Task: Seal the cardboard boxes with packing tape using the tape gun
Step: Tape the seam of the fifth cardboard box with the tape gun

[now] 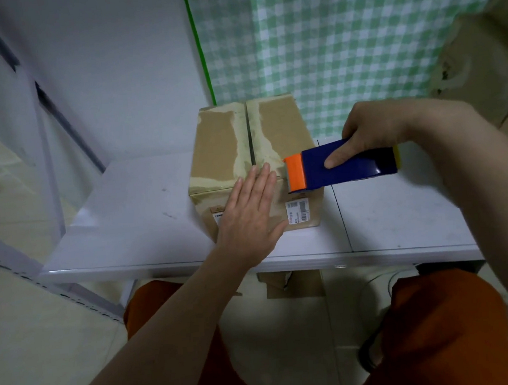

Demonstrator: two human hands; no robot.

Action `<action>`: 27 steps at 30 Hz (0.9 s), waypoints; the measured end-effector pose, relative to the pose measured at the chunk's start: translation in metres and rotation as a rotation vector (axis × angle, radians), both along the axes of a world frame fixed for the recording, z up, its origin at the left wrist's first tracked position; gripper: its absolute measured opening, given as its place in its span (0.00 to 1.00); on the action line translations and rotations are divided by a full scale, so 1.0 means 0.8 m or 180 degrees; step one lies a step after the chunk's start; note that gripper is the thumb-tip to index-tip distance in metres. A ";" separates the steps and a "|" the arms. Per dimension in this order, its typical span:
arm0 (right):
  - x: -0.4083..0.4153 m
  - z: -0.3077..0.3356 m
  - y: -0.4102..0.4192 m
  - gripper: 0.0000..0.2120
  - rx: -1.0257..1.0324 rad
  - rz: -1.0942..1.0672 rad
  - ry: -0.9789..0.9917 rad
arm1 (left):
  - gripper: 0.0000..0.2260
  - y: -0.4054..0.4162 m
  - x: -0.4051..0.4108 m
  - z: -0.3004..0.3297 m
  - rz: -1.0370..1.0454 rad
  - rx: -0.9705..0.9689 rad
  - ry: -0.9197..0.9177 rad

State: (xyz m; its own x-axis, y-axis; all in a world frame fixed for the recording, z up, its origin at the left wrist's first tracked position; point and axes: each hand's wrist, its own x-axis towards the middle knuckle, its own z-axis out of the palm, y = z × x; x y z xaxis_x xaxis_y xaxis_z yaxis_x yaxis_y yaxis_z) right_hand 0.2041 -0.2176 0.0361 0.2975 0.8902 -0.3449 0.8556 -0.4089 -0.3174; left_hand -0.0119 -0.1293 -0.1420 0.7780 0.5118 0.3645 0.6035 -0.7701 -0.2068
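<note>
Gripping the tape gun (342,166), right hand (373,132) meets closed box (250,162) (left hand (251,211) flat).

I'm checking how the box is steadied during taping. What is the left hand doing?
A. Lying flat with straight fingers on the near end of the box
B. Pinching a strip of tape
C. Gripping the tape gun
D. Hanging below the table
A: the left hand lies flat, fingers straight, on the near end of the cardboard box, while the right hand holds the tape gun.
</note>
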 end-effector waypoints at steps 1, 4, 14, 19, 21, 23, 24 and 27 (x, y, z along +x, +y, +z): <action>0.009 0.003 -0.006 0.24 -0.0036 -0.0044 -0.0064 | 0.37 0.000 0.000 0.000 -0.0018 -0.0040 -0.0025; 0.032 0.012 -0.028 0.25 -0.0076 -0.0230 -0.0112 | 0.36 -0.003 0.002 0.004 0.0022 -0.0145 -0.0071; 0.048 -0.008 -0.037 0.25 0.0148 -0.0173 0.0096 | 0.36 -0.048 0.065 0.030 -0.0018 -0.0449 -0.0243; 0.053 -0.014 -0.036 0.25 0.0210 -0.0169 0.0163 | 0.43 -0.050 0.072 0.017 0.0124 -0.0172 0.0111; 0.057 -0.017 -0.038 0.25 0.0258 -0.0201 0.0193 | 0.44 -0.047 0.073 0.015 0.0139 -0.0116 0.0169; 0.061 -0.018 -0.041 0.23 0.0290 -0.0209 0.0279 | 0.45 -0.047 0.074 0.015 0.0158 -0.0081 0.0252; 0.063 -0.019 -0.042 0.22 0.0303 -0.0207 0.0327 | 0.45 -0.046 0.074 0.015 0.0165 -0.0079 0.0290; 0.071 -0.019 -0.049 0.22 0.0272 -0.0185 0.0280 | 0.46 -0.044 0.072 0.013 0.0201 -0.0086 0.0328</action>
